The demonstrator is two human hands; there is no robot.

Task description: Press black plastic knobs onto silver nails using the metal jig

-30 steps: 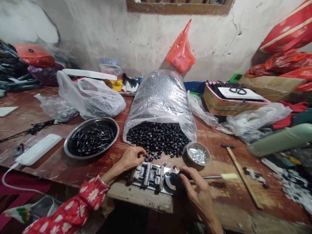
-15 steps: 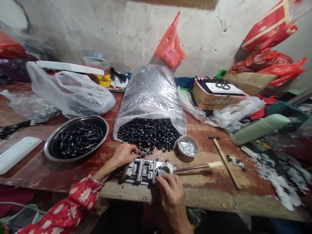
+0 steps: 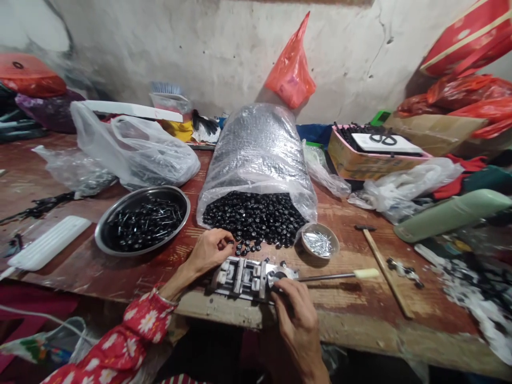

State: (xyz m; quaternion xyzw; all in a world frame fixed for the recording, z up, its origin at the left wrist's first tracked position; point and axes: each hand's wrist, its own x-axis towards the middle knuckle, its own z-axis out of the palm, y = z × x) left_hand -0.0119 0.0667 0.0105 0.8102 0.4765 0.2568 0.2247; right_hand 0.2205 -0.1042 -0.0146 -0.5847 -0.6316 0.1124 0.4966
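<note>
Pinched at the edge of the heap of small round black parts (image 3: 256,218), my left hand (image 3: 210,249) has a small black part at its fingertips. The heap spills from a large clear plastic bag (image 3: 260,144). Just in front is a metal clamping jig (image 3: 242,277) with a round plate and a lever with a cream handle (image 3: 366,273). My right hand (image 3: 298,312) rests at the jig's round plate, fingers curled against it; whatever is between them is hidden. A small bowl of metal pins (image 3: 319,242) stands right of the heap.
To the left is a steel bowl (image 3: 103,246) of black parts with pins, beside a white power strip (image 3: 52,242). A hammer (image 3: 386,269), a green bottle (image 3: 452,216) and white scraps (image 3: 466,298) lie to the right. The table's front edge (image 3: 360,336) runs close below the jig.
The view has turned a little left, so everything sits farther right. My left hand has drawn its fingers together around a black part. My right hand stays at the jig's round plate.
</note>
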